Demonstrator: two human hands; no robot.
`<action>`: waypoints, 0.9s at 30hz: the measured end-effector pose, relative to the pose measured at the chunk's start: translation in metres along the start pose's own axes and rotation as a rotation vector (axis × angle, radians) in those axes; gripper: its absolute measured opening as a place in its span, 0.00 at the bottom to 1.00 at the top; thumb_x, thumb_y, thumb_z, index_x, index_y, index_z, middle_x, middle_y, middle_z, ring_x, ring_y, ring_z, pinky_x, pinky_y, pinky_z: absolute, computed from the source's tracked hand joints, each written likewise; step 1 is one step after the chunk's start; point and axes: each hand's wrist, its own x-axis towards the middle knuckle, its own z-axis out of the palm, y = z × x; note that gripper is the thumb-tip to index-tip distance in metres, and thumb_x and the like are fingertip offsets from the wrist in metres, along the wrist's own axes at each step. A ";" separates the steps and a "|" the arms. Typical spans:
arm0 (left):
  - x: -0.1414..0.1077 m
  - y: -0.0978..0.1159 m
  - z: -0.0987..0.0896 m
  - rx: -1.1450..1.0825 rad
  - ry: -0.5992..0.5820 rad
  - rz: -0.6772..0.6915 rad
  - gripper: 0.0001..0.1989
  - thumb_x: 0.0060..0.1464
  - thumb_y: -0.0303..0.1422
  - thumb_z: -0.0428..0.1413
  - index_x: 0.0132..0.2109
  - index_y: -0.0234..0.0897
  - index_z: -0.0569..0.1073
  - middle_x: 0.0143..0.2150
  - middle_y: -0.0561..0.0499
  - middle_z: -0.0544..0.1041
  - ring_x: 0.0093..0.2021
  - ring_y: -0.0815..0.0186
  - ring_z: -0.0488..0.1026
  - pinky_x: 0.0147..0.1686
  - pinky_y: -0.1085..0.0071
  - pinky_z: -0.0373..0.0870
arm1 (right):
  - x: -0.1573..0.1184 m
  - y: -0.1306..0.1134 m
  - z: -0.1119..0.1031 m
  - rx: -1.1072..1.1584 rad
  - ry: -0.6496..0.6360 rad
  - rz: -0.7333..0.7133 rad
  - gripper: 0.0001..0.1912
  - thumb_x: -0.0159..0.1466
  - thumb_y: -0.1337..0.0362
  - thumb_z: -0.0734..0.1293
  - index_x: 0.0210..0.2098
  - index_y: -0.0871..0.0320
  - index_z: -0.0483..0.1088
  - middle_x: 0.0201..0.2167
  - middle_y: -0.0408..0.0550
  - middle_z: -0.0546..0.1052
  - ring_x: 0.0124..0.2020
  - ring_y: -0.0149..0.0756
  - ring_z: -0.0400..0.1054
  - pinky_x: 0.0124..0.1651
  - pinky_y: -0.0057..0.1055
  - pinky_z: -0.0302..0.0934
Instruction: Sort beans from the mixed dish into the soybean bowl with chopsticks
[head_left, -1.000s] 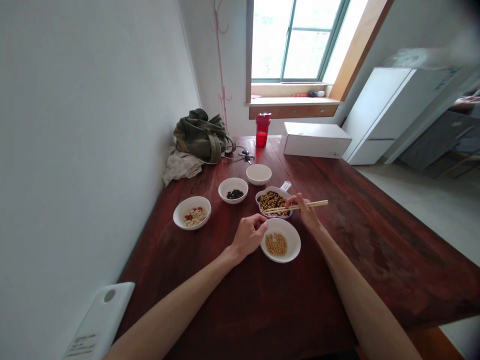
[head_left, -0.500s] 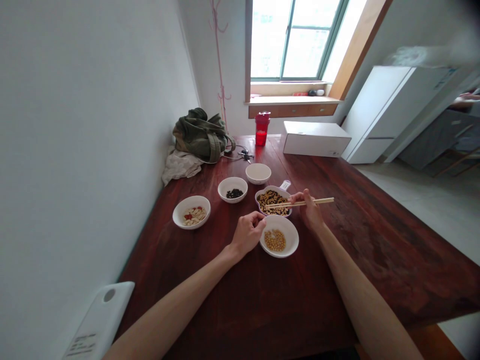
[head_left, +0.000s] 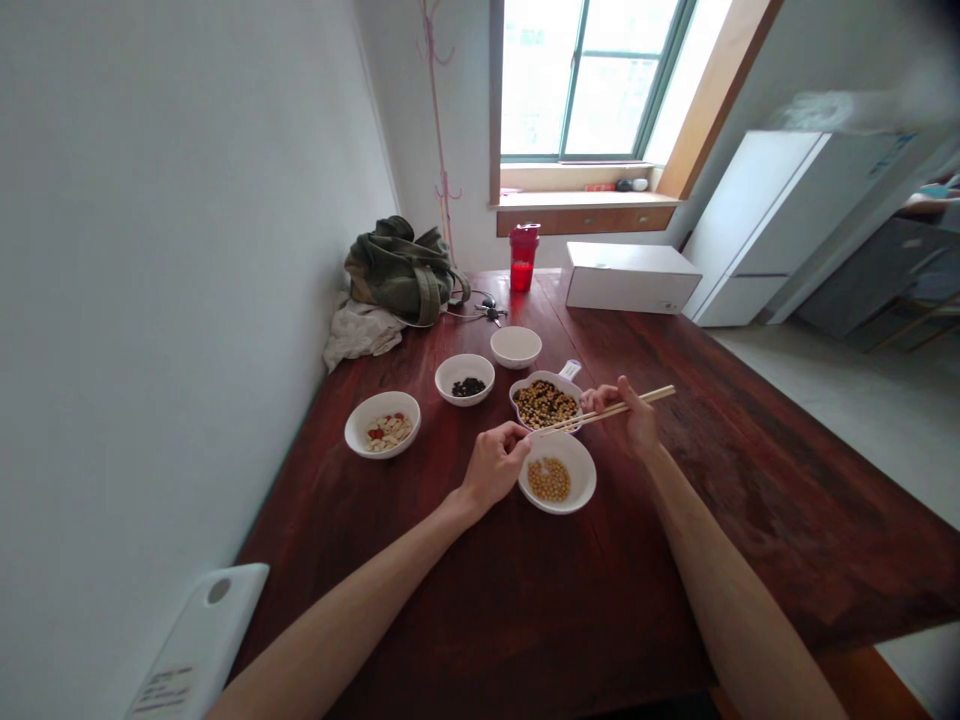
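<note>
My right hand (head_left: pixel 626 410) is closed around a pair of pale chopsticks (head_left: pixel 651 396). Their tips reach left over the far rim of a white bowl (head_left: pixel 585 490) that holds yellow soybeans (head_left: pixel 549 480). At that bowl's left rim, my left hand (head_left: pixel 496 462) pinches the edge. Just behind it sits a purple-rimmed, handled dish (head_left: pixel 571 371) filled with mixed yellow and dark beans (head_left: pixel 544 402). Farther left, one white bowl (head_left: pixel 444 372) contains black beans (head_left: pixel 469 387), and another (head_left: pixel 358 420) contains pale and red pieces (head_left: pixel 390 431). A fourth white bowl (head_left: pixel 516 345) stands behind them.
On the dark red table (head_left: pixel 480 620), a green bag (head_left: pixel 401 270), a cloth (head_left: pixel 364 330) and keys (head_left: pixel 491 312) lie at the back left. A red bottle (head_left: pixel 523 258) and a white box (head_left: pixel 631 278) stand along the far edge. The wall borders the left side.
My right hand has tilted the chopsticks, and their tips have come from over the mixed beans toward me, to the soybean bowl's far rim. My left hand stays at the bowl.
</note>
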 end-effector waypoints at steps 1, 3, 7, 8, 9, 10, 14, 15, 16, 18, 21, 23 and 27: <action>0.000 0.000 0.000 -0.001 0.003 0.000 0.13 0.61 0.37 0.55 0.39 0.33 0.81 0.32 0.49 0.81 0.28 0.68 0.70 0.31 0.73 0.64 | 0.000 0.000 0.000 0.011 -0.011 0.007 0.34 0.68 0.38 0.58 0.19 0.54 0.73 0.25 0.51 0.74 0.32 0.42 0.69 0.42 0.40 0.66; 0.000 -0.001 0.000 0.002 0.005 -0.002 0.13 0.61 0.38 0.55 0.39 0.33 0.81 0.32 0.49 0.81 0.28 0.68 0.70 0.30 0.73 0.64 | 0.000 -0.001 -0.001 0.021 -0.019 0.022 0.35 0.68 0.37 0.58 0.18 0.54 0.73 0.24 0.51 0.74 0.32 0.42 0.69 0.42 0.41 0.66; 0.001 -0.004 0.000 0.010 0.004 -0.001 0.13 0.61 0.38 0.56 0.38 0.33 0.81 0.31 0.49 0.80 0.28 0.68 0.70 0.30 0.73 0.63 | 0.000 -0.001 -0.002 0.025 -0.005 0.035 0.36 0.68 0.35 0.55 0.18 0.54 0.72 0.24 0.51 0.74 0.31 0.42 0.69 0.42 0.41 0.65; 0.001 -0.004 0.000 0.011 0.004 -0.001 0.14 0.61 0.38 0.56 0.38 0.32 0.81 0.31 0.49 0.80 0.28 0.68 0.70 0.30 0.73 0.63 | 0.000 0.000 -0.003 0.023 0.006 0.033 0.37 0.68 0.35 0.54 0.18 0.54 0.72 0.24 0.51 0.74 0.30 0.42 0.69 0.42 0.41 0.65; 0.001 -0.004 0.000 0.011 0.003 -0.001 0.14 0.61 0.38 0.56 0.38 0.32 0.81 0.31 0.49 0.80 0.28 0.68 0.70 0.30 0.73 0.63 | 0.001 0.001 -0.003 0.019 0.021 0.029 0.37 0.68 0.34 0.53 0.19 0.53 0.72 0.23 0.50 0.74 0.30 0.42 0.69 0.42 0.41 0.65; 0.001 -0.004 0.000 0.012 0.001 -0.001 0.14 0.61 0.38 0.56 0.38 0.32 0.81 0.30 0.49 0.80 0.28 0.68 0.70 0.30 0.73 0.63 | 0.001 0.003 -0.003 0.012 0.038 0.025 0.38 0.68 0.34 0.52 0.20 0.53 0.72 0.23 0.50 0.74 0.29 0.41 0.69 0.41 0.40 0.65; 0.001 -0.004 0.000 0.007 -0.014 -0.007 0.13 0.60 0.37 0.56 0.37 0.32 0.81 0.30 0.49 0.80 0.27 0.68 0.69 0.29 0.74 0.62 | 0.004 0.016 -0.003 -0.105 0.075 0.012 0.39 0.68 0.33 0.51 0.23 0.53 0.75 0.22 0.48 0.75 0.27 0.39 0.68 0.38 0.37 0.64; 0.001 -0.004 0.000 0.003 -0.020 -0.008 0.13 0.60 0.37 0.56 0.37 0.32 0.81 0.30 0.50 0.80 0.27 0.68 0.69 0.28 0.74 0.61 | 0.005 0.020 -0.003 -0.159 0.072 0.006 0.39 0.68 0.32 0.51 0.24 0.54 0.76 0.22 0.48 0.75 0.27 0.39 0.68 0.37 0.37 0.63; 0.001 -0.004 0.000 -0.001 -0.027 -0.009 0.14 0.60 0.37 0.56 0.37 0.32 0.81 0.30 0.50 0.80 0.27 0.69 0.69 0.28 0.74 0.61 | 0.006 0.023 -0.003 -0.213 0.067 -0.004 0.40 0.68 0.32 0.51 0.24 0.54 0.76 0.21 0.48 0.75 0.26 0.39 0.68 0.37 0.37 0.63; 0.000 -0.004 0.000 -0.004 -0.036 -0.008 0.14 0.60 0.37 0.56 0.37 0.32 0.81 0.30 0.49 0.80 0.27 0.68 0.69 0.28 0.74 0.61 | 0.007 0.028 -0.005 -0.300 0.056 -0.028 0.40 0.68 0.31 0.51 0.25 0.54 0.76 0.21 0.48 0.76 0.26 0.39 0.68 0.36 0.37 0.63; 0.000 -0.003 0.000 0.002 -0.036 -0.005 0.13 0.60 0.37 0.56 0.37 0.32 0.82 0.30 0.49 0.80 0.28 0.68 0.69 0.28 0.74 0.61 | 0.008 0.030 -0.007 -0.371 0.044 -0.055 0.39 0.69 0.32 0.50 0.26 0.54 0.76 0.23 0.48 0.77 0.27 0.40 0.69 0.37 0.37 0.63; 0.000 -0.002 0.000 0.004 -0.033 -0.004 0.13 0.60 0.37 0.56 0.37 0.32 0.82 0.31 0.49 0.80 0.28 0.68 0.69 0.28 0.74 0.61 | 0.008 0.030 -0.007 -0.398 0.036 -0.065 0.39 0.69 0.33 0.50 0.27 0.54 0.77 0.24 0.48 0.77 0.28 0.40 0.70 0.38 0.37 0.63; 0.000 -0.002 0.001 0.011 -0.030 0.000 0.14 0.60 0.37 0.56 0.38 0.32 0.82 0.30 0.49 0.80 0.27 0.69 0.68 0.28 0.74 0.61 | 0.007 0.027 -0.004 -0.457 0.061 -0.088 0.39 0.69 0.33 0.50 0.27 0.54 0.76 0.25 0.48 0.78 0.29 0.41 0.70 0.40 0.38 0.65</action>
